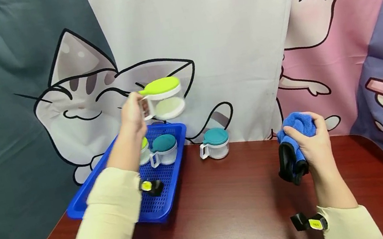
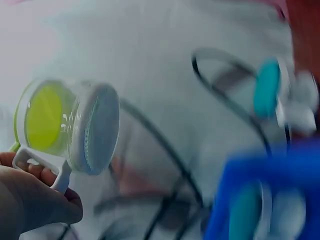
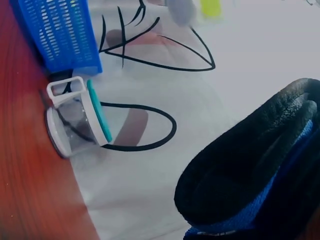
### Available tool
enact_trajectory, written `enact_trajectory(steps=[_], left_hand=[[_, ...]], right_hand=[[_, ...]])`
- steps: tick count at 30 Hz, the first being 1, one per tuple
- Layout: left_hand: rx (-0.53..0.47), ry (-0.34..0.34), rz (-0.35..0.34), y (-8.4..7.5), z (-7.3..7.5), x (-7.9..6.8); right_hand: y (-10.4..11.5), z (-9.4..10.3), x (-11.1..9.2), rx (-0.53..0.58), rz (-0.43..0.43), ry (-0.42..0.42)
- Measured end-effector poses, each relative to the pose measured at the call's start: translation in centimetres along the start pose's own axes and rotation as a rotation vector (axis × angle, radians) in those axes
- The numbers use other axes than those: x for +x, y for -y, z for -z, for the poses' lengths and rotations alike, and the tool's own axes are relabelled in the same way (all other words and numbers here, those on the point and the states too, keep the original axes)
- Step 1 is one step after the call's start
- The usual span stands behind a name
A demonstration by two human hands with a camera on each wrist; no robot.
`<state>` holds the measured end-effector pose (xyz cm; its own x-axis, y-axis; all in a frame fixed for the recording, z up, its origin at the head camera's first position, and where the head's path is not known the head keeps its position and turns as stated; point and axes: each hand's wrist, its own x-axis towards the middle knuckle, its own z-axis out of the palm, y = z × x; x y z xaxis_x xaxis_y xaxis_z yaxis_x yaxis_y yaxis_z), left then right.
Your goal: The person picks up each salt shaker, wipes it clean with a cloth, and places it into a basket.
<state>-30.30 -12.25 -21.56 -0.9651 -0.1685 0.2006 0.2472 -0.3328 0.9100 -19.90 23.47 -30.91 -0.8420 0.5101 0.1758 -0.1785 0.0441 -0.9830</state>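
Note:
High over the basket's far end, my left hand (image 1: 133, 113) grips a clear jar (image 1: 164, 98) by its white handle. The jar has a lime-green lid and a white base, and in the left wrist view its handle (image 2: 47, 167) has fingers curled through it. My right hand (image 1: 313, 139) holds a bunched blue cloth (image 1: 299, 125) above the table's right side. A black part of the cloth (image 3: 245, 170) hangs down and fills much of the right wrist view. Between the hands, a teal-lidded jar (image 1: 217, 143) stands on the table near the wall cloth.
A blue perforated basket (image 1: 167, 200) sits on the left of the dark wooden table (image 1: 226, 208). Inside it are another teal-lidded jar (image 1: 164, 149) and a green-lidded jar (image 1: 144, 152), partly behind my left arm. A printed cartoon cloth (image 1: 240, 47) hangs behind the table.

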Motion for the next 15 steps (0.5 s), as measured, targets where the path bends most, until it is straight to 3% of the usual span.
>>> enact_trajectory(steps=[4,8,11,15], left_hand=[[0.033,0.041,0.064,-1.1,5.6,0.2],[-0.013,0.120,0.173,-2.0,10.4,-0.4],[-0.046,0.154,0.260,-2.1,13.1,-0.6],[-0.030,0.174,0.361,-1.3,15.4,-0.2]], right_hand=[[-0.2,0.2,0.1,-0.093,0.040,0.087],[-0.3,0.3,0.3,-0.147,0.069,0.172],[-0.3,0.3,0.3,-0.128,0.057,0.174],[-0.3,0.7,0.4,-0.104,0.044,0.138]])
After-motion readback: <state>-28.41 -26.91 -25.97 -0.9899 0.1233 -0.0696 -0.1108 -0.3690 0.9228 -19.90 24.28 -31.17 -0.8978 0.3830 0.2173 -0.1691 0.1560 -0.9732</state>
